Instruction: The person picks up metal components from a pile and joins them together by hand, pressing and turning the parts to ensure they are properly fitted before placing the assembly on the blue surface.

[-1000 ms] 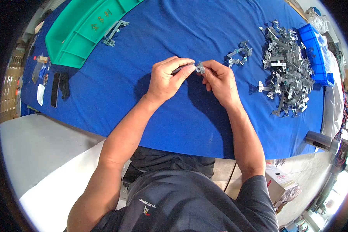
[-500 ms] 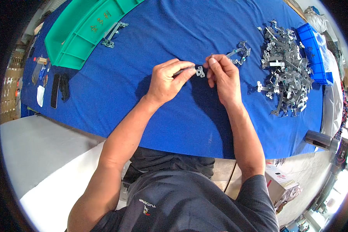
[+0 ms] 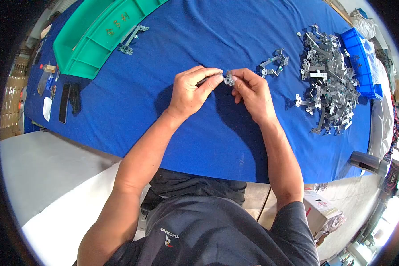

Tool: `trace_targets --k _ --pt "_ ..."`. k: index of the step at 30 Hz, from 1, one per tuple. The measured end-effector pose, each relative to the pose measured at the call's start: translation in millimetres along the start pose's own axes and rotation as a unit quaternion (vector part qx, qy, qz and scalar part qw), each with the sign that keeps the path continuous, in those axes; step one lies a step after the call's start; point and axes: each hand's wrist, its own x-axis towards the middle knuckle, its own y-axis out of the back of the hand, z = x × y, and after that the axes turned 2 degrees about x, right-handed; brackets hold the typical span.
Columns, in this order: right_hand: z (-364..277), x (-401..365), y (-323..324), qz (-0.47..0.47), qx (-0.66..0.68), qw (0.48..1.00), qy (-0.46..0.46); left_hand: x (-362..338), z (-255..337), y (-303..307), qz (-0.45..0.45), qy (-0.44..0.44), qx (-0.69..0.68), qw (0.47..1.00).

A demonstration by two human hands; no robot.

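Between thumb and fingers my left hand [image 3: 192,90] pinches a small metal hinge bracket [image 3: 228,80], whose pale end with holes sticks out to the right. My right hand [image 3: 252,93] is closed at that same end, thumb and index finger touching it. Most of the bracket is hidden by my left fingers, and whether my right fingers hold another small part I cannot make out. Beyond my right hand a few similar metal brackets [image 3: 275,63] lie on the blue cloth [image 3: 199,137].
A large heap of metal brackets [image 3: 328,84] lies at the right, beside a blue plastic bin [image 3: 361,64]. At the upper left stands a green crate [image 3: 86,55], with more brackets [image 3: 132,40] beside it. A dark phone-like slab [image 3: 64,103] and a grey cylinder [image 3: 369,162] lie near the edges.
My right hand has moved left and its fingers have closed onto the bracket's exposed end. My left hand has stayed nearly in place, still gripping the bracket.
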Motion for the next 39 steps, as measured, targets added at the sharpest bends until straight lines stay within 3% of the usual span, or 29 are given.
trace_targets --k 4,7,11,13,17,20,29,32,36,39 --pt "-2 1 0 0.000 0.103 0.995 0.011 -1 -3 -2 -0.012 -0.028 0.014 0.999" --pt "-2 0 2 -0.031 0.018 0.999 0.009 -1 -2 -1 -0.039 -0.042 0.021 0.998" --pt "5 1 2 0.038 0.083 0.996 0.018 -2 -4 -3 -0.040 -0.055 0.025 0.997" --pt "5 3 0 0.067 0.101 0.992 0.019 -2 -2 -2 0.003 -0.022 0.016 1.000" --pt "-7 -2 -4 0.002 -0.085 0.996 0.000 -1 -1 0 0.036 0.014 0.003 0.999" --pt "-4 -2 -2 -0.004 -0.104 0.995 -0.002 -1 -3 -2 0.019 0.001 -0.004 1.000" --pt "-1 2 0 -0.008 0.089 0.996 0.018 -2 -2 -3 -0.011 -0.027 0.018 0.999" --pt "6 2 4 -0.022 0.024 0.999 0.023 -2 -4 -3 -0.033 -0.038 0.024 0.998" --pt "3 1 0 0.052 0.073 0.996 0.024 -2 0 -2 -0.044 -0.038 0.030 0.998" --pt "3 2 -3 0.057 0.034 0.998 0.010 -2 -3 -2 0.039 -0.021 0.025 0.999"
